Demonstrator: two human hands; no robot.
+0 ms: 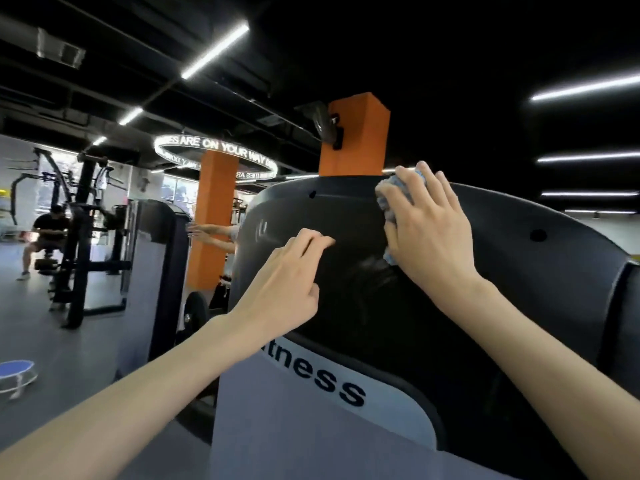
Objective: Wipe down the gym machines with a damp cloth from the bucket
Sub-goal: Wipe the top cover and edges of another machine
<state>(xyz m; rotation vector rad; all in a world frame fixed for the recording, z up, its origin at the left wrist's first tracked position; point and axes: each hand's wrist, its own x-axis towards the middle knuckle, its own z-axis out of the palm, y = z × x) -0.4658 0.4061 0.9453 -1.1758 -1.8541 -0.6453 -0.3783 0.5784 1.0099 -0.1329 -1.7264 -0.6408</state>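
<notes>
Machine shroud (pixel 339 216) — cloth (pixel 385 201) under right grip (pixel 429 233)

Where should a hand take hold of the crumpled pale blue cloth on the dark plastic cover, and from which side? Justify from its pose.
Probably its bunched middle, from the front, palm flat: the pale blue cloth lies pressed against the upright dark plastic cover, so only its outer face is reachable. The right hand covers it that way, edges showing beyond fingertips and palm.
</notes>
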